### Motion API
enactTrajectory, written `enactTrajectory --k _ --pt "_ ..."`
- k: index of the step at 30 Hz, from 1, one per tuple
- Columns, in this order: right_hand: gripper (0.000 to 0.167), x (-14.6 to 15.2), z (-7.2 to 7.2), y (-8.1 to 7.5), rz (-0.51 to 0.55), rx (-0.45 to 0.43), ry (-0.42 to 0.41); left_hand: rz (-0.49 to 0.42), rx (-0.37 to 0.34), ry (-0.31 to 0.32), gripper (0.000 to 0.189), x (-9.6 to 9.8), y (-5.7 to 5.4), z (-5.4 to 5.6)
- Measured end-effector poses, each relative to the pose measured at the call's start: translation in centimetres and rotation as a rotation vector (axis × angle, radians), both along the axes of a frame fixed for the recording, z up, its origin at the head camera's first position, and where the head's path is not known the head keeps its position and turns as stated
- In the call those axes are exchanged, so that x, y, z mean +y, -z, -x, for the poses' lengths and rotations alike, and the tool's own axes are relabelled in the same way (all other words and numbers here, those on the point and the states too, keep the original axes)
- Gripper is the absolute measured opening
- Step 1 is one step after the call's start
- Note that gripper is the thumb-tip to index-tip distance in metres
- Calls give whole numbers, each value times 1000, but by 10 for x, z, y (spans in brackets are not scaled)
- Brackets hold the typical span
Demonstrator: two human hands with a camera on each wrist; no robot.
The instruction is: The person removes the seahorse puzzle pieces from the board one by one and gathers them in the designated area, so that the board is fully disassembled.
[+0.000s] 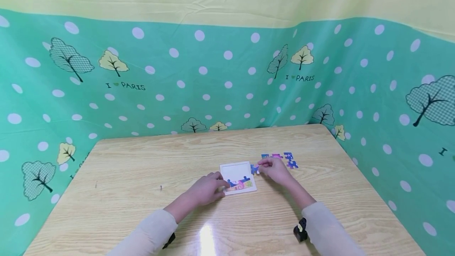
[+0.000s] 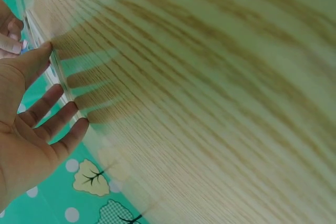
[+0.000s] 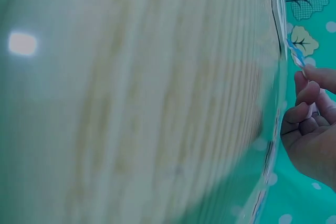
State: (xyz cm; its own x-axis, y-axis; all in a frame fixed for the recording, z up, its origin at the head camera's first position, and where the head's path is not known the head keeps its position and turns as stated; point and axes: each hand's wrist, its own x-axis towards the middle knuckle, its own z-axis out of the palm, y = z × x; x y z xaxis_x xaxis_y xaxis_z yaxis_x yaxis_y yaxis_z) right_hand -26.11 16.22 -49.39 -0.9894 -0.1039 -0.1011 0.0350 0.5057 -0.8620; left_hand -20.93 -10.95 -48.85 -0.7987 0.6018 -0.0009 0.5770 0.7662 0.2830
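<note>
A small white puzzle tray [image 1: 235, 165] lies on the table, its lower part filled with joined, colourful puzzle pieces [image 1: 241, 185]. My left hand [image 1: 209, 189] rests at the tray's left edge, with loosely extended fingers touching it. The left wrist view shows that hand [image 2: 37, 108] with its fingers spread. Just right of the tray, my right hand [image 1: 275, 170] pinches a blue and pink puzzle piece [image 1: 254, 168] between thumb and fingers. Seen from the right wrist, the piece [image 3: 297, 55] is tilted at the fingertips of the right hand [image 3: 315, 124].
Several loose puzzle pieces [image 1: 292, 164] lie beyond and right of my right hand. The wooden table [image 1: 142, 181] meets a green dotted curtain [image 1: 199, 74] at its back and sides. A glare spot shows near the front.
</note>
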Motion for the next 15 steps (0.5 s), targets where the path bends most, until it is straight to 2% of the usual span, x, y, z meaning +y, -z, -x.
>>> enactTrajectory --k 15 --pt "20 20 0 5 -51 -7 58 4 -1 2 28 -1 -1 -1"
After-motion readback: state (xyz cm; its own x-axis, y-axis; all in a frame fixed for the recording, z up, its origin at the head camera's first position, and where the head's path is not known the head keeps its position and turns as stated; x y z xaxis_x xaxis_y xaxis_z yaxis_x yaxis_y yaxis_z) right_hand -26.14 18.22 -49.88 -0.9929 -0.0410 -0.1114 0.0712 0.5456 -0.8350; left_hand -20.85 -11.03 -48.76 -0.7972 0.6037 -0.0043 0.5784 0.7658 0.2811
